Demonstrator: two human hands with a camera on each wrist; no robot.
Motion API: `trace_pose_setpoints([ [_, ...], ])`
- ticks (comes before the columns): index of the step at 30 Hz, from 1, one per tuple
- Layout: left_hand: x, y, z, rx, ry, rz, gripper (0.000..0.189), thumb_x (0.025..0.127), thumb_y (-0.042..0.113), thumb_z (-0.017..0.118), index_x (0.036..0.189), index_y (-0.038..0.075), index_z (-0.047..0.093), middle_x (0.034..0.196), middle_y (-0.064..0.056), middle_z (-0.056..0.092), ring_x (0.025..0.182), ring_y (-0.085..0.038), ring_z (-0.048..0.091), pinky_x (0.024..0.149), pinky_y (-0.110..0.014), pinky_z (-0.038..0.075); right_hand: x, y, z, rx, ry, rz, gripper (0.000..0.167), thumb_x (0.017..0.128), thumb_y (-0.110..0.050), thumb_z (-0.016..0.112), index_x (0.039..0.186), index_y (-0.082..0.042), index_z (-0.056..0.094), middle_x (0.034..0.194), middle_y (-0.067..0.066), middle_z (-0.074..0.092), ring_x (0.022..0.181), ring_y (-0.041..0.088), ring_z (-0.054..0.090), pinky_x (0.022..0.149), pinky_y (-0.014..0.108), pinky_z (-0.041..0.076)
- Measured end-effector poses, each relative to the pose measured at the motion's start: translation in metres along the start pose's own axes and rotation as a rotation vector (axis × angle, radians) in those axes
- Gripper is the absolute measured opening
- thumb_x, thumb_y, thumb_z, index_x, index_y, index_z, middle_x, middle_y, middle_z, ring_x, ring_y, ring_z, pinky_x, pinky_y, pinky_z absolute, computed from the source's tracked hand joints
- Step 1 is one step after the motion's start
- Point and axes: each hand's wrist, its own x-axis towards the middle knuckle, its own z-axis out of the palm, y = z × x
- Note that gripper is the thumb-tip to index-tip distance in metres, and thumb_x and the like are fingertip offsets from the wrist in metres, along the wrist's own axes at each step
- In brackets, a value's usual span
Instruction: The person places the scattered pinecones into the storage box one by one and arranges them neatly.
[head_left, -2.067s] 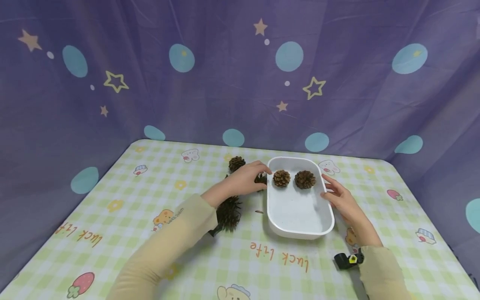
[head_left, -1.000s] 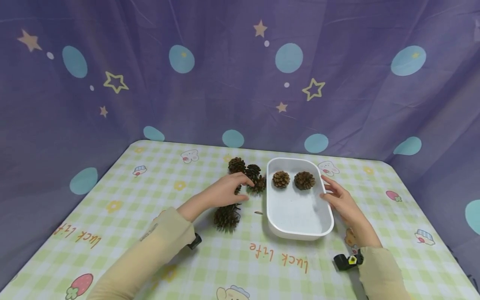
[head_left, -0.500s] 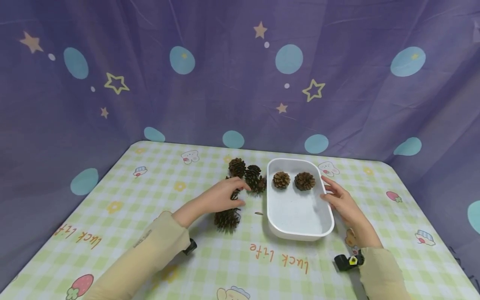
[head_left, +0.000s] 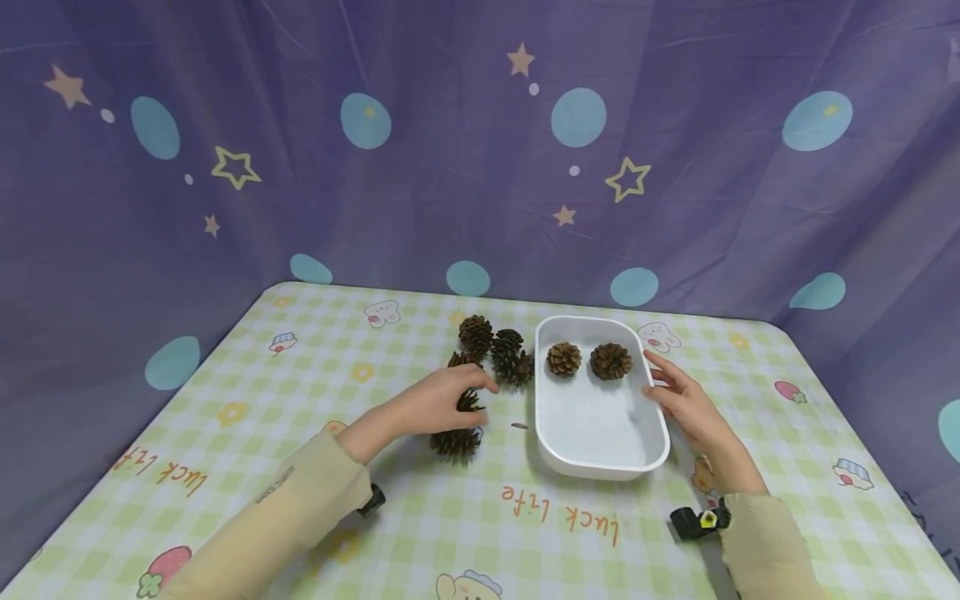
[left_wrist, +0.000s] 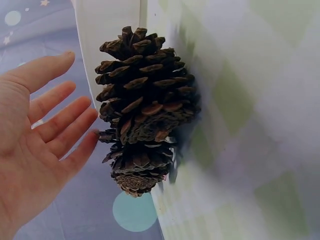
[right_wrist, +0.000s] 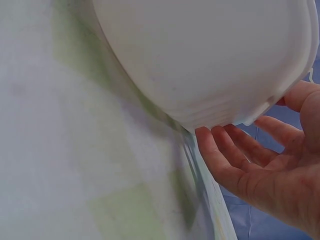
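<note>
My left hand (head_left: 438, 400) is above several dark pine cones on the table, its thumb and fingers parted. One pine cone (head_left: 456, 443) shows just in front of that hand, and another (head_left: 476, 335) lies beyond it. In the left wrist view a large pine cone (left_wrist: 145, 80) stands out beside the left hand (left_wrist: 42, 125), with no cone between its fingers. A white plastic box (head_left: 600, 429) holds two brown cones, a smaller one (head_left: 563, 359) and a larger one (head_left: 611, 361). My right hand (head_left: 686, 408) holds the box's right side, thumb at the rim, fingertips against the outer wall.
The table bears a green-and-white checked cloth (head_left: 420, 533) with cartoon prints. A purple curtain (head_left: 465, 225) hangs behind it and at both sides. More dark cones (head_left: 507, 354) crowd close to the box's left wall. A small brown scrap (head_left: 519, 426) lies near the box.
My left hand has left the box's left rim and drawn back leftward and nearer, over the dark cones, uncovering those by the box. The right hand and the box have stayed put.
</note>
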Motion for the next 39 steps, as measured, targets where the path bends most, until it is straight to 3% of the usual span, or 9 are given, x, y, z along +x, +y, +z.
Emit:
trace_pose_setpoints([
  [13,-0.013,0.0,0.003,0.036,0.0,0.019,0.04,0.083,0.029,0.067,0.119,0.013,0.057,0.118,0.0,0.055,0.11,-0.019,0.052,0.092,-0.037,0.045,0.001,0.001,0.0,0.012,0.002,0.006,0.066,0.092,-0.012,0.051,0.147,-0.012,0.014,0.138,0.026,0.03,0.095,0.002,0.054,0.073,0.02,0.05],
  [24,-0.027,0.003,0.008,0.12,-0.009,0.046,0.042,0.08,0.032,0.07,0.116,0.014,0.059,0.117,0.0,0.055,0.112,-0.021,0.05,0.097,-0.04,0.04,0.001,0.002,0.0,0.022,0.0,-0.003,0.066,0.092,-0.012,0.051,0.147,-0.012,0.014,0.138,0.026,0.03,0.094,0.002,0.054,0.073,0.022,0.051],
  [34,-0.033,0.0,0.012,0.153,-0.019,0.03,0.05,0.077,0.036,0.071,0.121,0.017,0.056,0.122,0.001,0.053,0.116,-0.02,0.046,0.1,-0.041,0.037,0.001,0.002,0.001,0.027,0.005,0.0,0.066,0.092,-0.014,0.052,0.147,-0.011,0.015,0.138,0.026,0.03,0.094,0.002,0.054,0.073,0.022,0.051],
  [39,-0.034,0.0,0.014,0.198,-0.021,0.058,0.053,0.075,0.036,0.073,0.121,0.016,0.055,0.123,-0.001,0.052,0.118,-0.021,0.045,0.102,-0.042,0.034,0.001,0.002,0.0,0.027,0.004,0.006,0.066,0.092,-0.013,0.052,0.147,-0.012,0.014,0.138,0.026,0.029,0.094,0.002,0.054,0.073,0.023,0.051],
])
